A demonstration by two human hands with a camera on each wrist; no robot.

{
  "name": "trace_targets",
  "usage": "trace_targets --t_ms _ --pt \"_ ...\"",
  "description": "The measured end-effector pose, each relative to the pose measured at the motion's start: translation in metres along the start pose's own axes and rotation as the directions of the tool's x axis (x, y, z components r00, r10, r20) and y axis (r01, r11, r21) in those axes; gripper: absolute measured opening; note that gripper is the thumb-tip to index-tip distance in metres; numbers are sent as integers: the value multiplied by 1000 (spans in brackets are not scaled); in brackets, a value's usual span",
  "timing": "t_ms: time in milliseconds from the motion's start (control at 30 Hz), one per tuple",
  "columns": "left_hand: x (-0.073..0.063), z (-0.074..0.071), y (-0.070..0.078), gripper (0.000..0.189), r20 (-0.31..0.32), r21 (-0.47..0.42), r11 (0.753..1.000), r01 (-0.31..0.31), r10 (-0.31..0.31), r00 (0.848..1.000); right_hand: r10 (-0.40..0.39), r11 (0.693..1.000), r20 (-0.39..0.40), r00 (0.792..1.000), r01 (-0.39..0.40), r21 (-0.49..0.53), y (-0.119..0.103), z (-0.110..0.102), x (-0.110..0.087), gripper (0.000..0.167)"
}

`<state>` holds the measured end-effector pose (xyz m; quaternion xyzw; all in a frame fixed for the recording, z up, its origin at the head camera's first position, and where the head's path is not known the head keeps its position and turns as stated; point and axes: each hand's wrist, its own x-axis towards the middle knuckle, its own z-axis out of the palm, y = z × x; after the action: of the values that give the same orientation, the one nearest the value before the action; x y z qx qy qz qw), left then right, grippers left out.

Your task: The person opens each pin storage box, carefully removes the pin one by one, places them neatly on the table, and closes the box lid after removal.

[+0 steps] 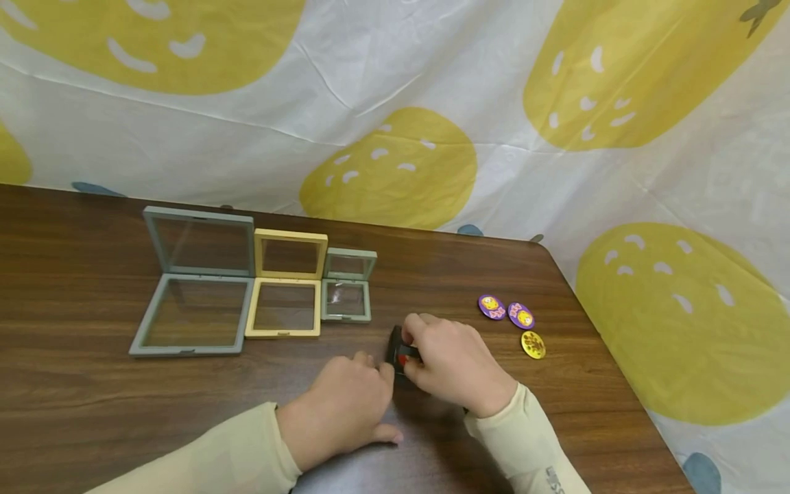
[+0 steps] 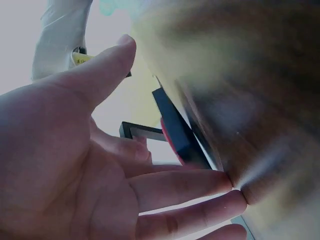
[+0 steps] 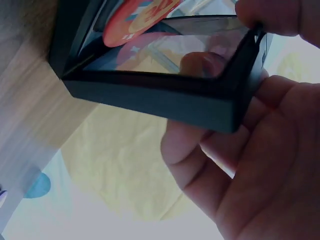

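Plainly, the counter (image 1: 80, 302) bears an open grey frame (image 1: 197, 276), yellow frame (image 1: 287, 279) and green frame (image 1: 347, 280). Nearer, the left grip (image 1: 345, 405) is loose, fingers extended, holding nothing; the right grip (image 1: 453, 360) pinches a part-open black frame (image 3: 152, 97) on the counter, a red badge (image 3: 137, 22) between its halves. Rightward lie purple badges (image 1: 492, 307).

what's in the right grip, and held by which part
The black frame: the right grip pinches its raised half by the outer edge.

Blk frame (image 3: 155, 99) smooth plast. w/ clear film (image 3: 167, 56); 3 loose badges (image 1: 521, 315) glossy
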<state>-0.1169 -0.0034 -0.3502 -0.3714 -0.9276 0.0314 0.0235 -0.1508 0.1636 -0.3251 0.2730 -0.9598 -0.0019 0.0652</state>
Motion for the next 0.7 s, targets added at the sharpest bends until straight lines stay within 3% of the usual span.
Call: trace_targets --t_ms 100,267,400,467,567,633,700 --pt "0 0 1 91 6 7 1000 3 -3 1000 19 1000 6 1000 -19 6 1 -2 0 18" --pt "1 1 2 82 59 56 998 9 -13 998 31 999 0 1000 -31 15 2 -6 1 18" --pt "3 2 3 76 75 75 997 28 -33 997 27 1000 -116 993 -26 11 5 -8 1 21" --pt "4 2 3 75 78 75 997 33 -39 996 33 999 -220 975 -33 2 7 -8 2 24" --pt "4 3 3 73 79 87 996 26 -33 996 75 996 -365 928 -86 -12 10 -6 3 26" --pt "4 4 4 72 73 113 993 22 -30 997 115 991 -420 900 -132 -11 12 -4 4 27" --pt "3 4 4 71 69 151 988 19 -30 997 152 985 -436 887 -173 -8 13 -1 5 27"
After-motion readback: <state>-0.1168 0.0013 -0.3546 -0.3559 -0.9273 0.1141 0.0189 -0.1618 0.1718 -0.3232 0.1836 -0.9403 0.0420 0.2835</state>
